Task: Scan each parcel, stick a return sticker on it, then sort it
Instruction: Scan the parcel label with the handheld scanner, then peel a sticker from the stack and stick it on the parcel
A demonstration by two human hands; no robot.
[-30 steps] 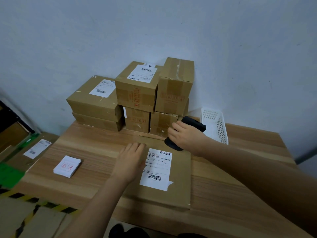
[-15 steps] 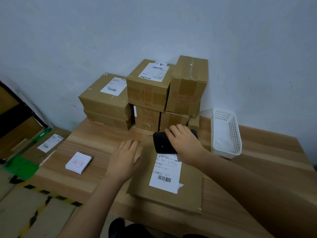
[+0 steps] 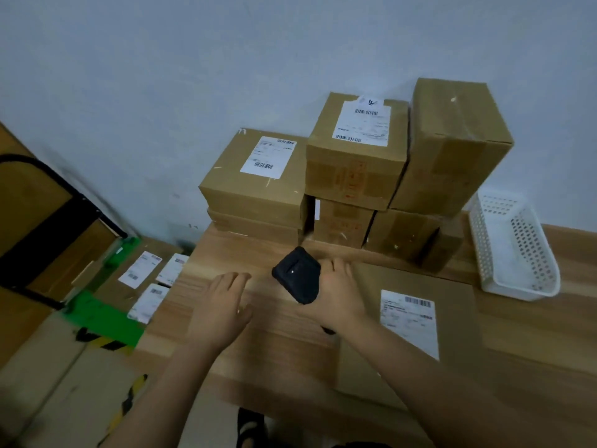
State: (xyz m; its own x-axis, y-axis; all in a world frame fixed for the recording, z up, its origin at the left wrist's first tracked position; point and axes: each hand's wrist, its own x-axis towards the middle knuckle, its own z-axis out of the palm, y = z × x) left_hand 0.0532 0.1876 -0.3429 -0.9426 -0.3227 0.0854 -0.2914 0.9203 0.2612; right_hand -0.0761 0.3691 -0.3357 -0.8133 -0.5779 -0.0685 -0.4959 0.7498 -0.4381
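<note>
My right hand [image 3: 339,295] is clamped around the black handheld barcode scanner [image 3: 298,275], which sits at the centre of the frame with its head tilted up and to the left. My left hand [image 3: 223,305] hangs just left of it over the light wooden table [image 3: 533,334], fingers spread apart and holding nothing.

The flat brown cardboard parcel [image 3: 458,318] lies on the table at centre right, partly under my right forearm, with its white shipping label [image 3: 410,321] facing up. Behind it, against the pale wall, a stack of brown cardboard boxes [image 3: 355,169] fills the upper centre; two of the top ones carry white labels.

At the right edge of the frame a white perforated plastic basket [image 3: 529,253] stands on the table beside the stack; nothing shows inside it.

At lower left, below the table's edge, more brown labelled parcels [image 3: 142,273] lie flat near a green strip [image 3: 103,318].
</note>
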